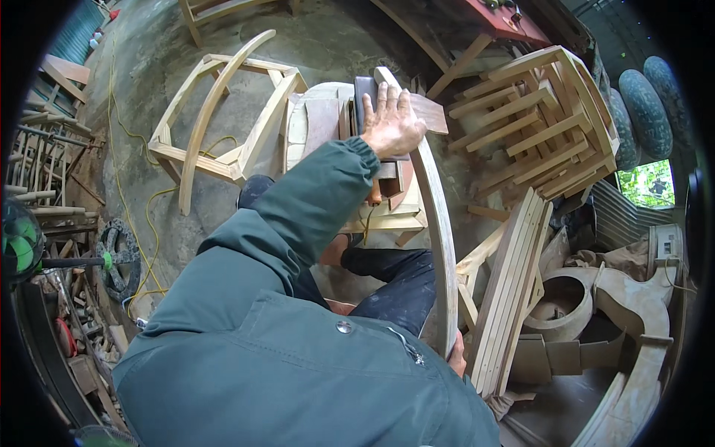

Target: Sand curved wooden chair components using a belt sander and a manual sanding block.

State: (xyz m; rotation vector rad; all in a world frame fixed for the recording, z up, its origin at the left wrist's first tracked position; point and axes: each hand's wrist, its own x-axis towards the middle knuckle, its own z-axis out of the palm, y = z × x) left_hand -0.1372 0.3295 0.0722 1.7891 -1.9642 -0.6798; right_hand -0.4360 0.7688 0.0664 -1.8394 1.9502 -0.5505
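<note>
A long curved wooden piece (436,216) runs from beside my body out to a power tool with a dark belt, which looks like a belt sander (365,91). My left hand (392,123) lies flat across the far end of the piece and the dark belt, fingers stretched out and apart. Down by my right side, my right hand (456,356) closes round the near end of the piece; the jacket hides part of it. Under the tool is a wooden stand (383,222), and a tan wooden board (430,114) sticks out beyond my left hand.
A wooden frame (170,153) stands ahead on the left, with a loose curved slat (201,134) across it. Slatted wooden frames (551,127) are piled at right, near stacked long strips (510,298). A yellow cord (153,223) trails over the floor. A fan (21,244) stands far left.
</note>
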